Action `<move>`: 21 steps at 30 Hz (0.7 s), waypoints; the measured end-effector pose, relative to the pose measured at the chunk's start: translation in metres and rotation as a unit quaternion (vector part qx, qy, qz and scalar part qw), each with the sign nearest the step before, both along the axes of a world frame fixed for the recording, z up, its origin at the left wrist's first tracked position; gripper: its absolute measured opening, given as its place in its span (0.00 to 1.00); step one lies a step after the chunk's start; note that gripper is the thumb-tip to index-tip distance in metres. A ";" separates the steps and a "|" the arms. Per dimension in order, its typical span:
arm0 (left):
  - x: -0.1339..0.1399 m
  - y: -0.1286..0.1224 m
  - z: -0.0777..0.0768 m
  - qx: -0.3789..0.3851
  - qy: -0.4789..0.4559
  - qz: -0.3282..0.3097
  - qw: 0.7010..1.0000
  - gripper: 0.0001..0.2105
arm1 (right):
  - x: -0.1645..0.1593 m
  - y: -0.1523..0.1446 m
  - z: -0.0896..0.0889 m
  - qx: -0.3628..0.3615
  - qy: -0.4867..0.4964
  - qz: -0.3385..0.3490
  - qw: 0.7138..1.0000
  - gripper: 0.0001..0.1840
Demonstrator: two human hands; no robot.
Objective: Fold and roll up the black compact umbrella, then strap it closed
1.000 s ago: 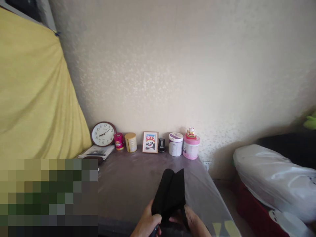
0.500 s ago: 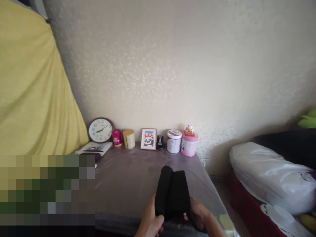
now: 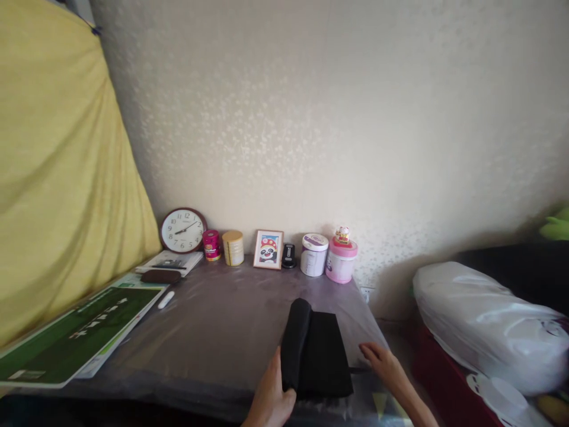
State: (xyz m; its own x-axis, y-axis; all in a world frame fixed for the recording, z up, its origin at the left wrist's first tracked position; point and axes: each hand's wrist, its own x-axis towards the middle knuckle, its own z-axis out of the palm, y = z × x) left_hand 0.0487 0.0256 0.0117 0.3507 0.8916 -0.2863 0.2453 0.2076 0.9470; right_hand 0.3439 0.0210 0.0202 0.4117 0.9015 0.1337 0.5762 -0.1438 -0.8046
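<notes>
A black roll of cloth (image 3: 294,344) with a flat flap (image 3: 324,356) on its right side lies low in the middle of the view. My left hand (image 3: 274,391) wraps round the near left end of the roll, thumb on top. Right of the flap, my right hand (image 3: 381,360) is apart from the roll with its fingers curled closed. A thin black strap (image 3: 358,370) runs from the flap's edge to this hand and appears held in it; the strap's far end is hidden.
Along the wall stand a clock (image 3: 183,230), a magenta can (image 3: 212,245), a yellow can (image 3: 233,248), a framed panda picture (image 3: 268,249), and white (image 3: 313,256) and pink (image 3: 341,264) tubs. Left lie a green board (image 3: 84,332) and a brown case (image 3: 160,277). A white bag (image 3: 489,326) is right.
My right hand has left the flap and moved right and up. The flap has spread wider, and the strap now shows. My left hand stays on the roll. The view has shifted slightly.
</notes>
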 end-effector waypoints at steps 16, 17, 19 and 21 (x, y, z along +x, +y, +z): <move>0.007 0.013 -0.028 0.145 0.160 -0.056 0.975 0.50 | -0.150 0.076 -0.001 0.053 -0.283 0.298 0.910 0.17; 0.007 0.014 -0.027 0.136 0.163 -0.060 0.975 0.49 | -0.146 0.085 -0.003 0.052 -0.286 0.292 0.911 0.17; 0.006 0.015 -0.026 0.120 0.167 -0.069 0.976 0.48 | -0.142 0.101 -0.007 0.051 -0.288 0.272 0.917 0.17; 0.006 0.017 -0.026 0.112 0.165 -0.075 0.977 0.48 | -0.141 0.117 -0.011 0.051 -0.288 0.250 0.923 0.18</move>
